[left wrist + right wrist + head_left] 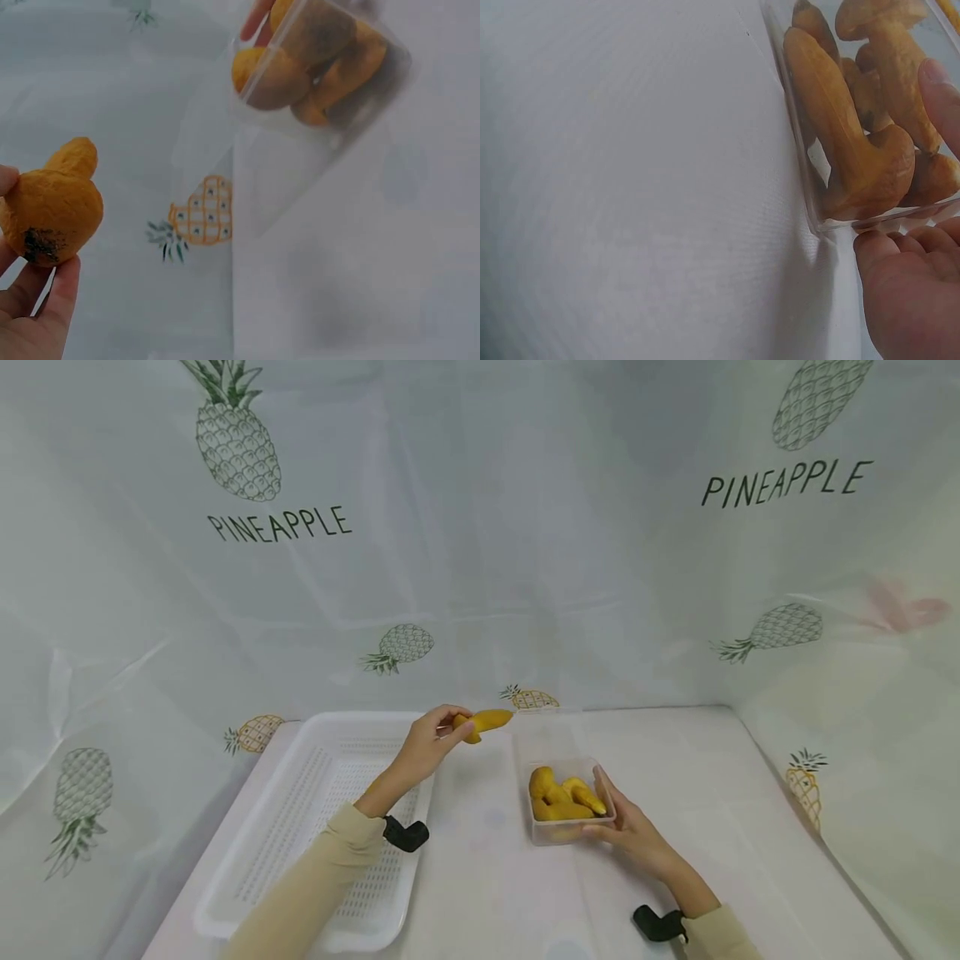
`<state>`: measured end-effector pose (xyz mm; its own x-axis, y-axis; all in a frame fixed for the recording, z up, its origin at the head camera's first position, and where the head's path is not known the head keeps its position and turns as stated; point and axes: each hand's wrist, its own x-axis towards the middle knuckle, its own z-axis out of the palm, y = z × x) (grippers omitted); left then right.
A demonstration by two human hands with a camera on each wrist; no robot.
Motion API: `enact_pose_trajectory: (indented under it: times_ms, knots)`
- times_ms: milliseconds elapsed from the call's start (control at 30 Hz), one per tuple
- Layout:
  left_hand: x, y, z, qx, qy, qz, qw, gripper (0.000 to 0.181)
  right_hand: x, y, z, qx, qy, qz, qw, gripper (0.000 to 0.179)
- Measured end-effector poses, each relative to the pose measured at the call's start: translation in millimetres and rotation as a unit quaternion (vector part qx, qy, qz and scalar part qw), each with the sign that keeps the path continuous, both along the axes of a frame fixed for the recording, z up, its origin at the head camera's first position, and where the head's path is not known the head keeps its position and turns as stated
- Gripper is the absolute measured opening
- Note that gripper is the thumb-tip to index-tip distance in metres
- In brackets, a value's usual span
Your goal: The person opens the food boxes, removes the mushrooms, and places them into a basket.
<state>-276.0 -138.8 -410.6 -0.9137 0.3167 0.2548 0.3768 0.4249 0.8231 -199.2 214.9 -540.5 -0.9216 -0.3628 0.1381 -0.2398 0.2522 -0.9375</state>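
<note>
Head: left hand (430, 745) pinches a yellow mushroom (490, 720) in the air, near the white basket's (341, 777) far right corner; right hand (637, 837) grips a clear container (553, 835), more mushrooms (562, 811) inside; left wrist: fingers (61, 292) closed on the mushroom, dark patch on it; right wrist: thumb (943, 101) and fingers hold the container, mushrooms stacked inside.

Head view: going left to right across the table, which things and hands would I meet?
White perforated plastic basket → left hand → yellow mushroom-shaped piece it holds → clear plastic container with similar yellow pieces → right hand gripping it.
</note>
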Motion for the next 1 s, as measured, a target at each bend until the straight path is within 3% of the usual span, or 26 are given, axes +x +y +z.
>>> enact_pose_trajectory:
  times_ms: [200,333,733,1000]
  knots:
    - [4.1,-30.6,8.2,0.010,-0.004,0.023,0.9997,0.035,-1.9,1.4,0.2,-0.013,-0.001,0.003,0.9999,0.098]
    - [6.1,-51.5,8.0,0.009,-0.003,0.044,0.9990,0.035,-3.0,2.1,-0.3,-0.010,0.002,0.005,0.9999,0.098]
    - [6.8,-108.7,-18.2,-0.025,-0.013,0.135,0.9904,0.037,-0.3,2.5,-0.2,-0.015,-0.006,0.002,0.9999,0.098]
    - [6.3,-136.9,-33.8,-0.044,-0.040,0.182,0.9816,0.039,-0.3,1.1,-1.0,-0.013,-0.003,0.005,0.9999,0.097]
